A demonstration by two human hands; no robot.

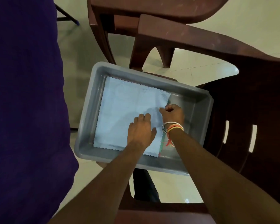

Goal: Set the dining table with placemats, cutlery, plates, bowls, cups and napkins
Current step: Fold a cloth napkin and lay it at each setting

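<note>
A light blue cloth napkin point(128, 109) with zigzag edges lies flat in a grey plastic tub point(199, 104). Beneath it the coloured edges of other cloths point(162, 143) peek out on its right side. My left hand point(140, 131) rests palm down on the blue napkin near its lower right part, fingers together. My right hand point(172, 113), with bangles and threads at the wrist, pinches the napkin's right edge between thumb and fingers.
The tub sits on a dark brown plastic chair point(249, 97). A second brown chair point(152, 12) stands behind it on the pale tiled floor point(81, 65). A purple cloth point(23, 94) fills the left side of the view.
</note>
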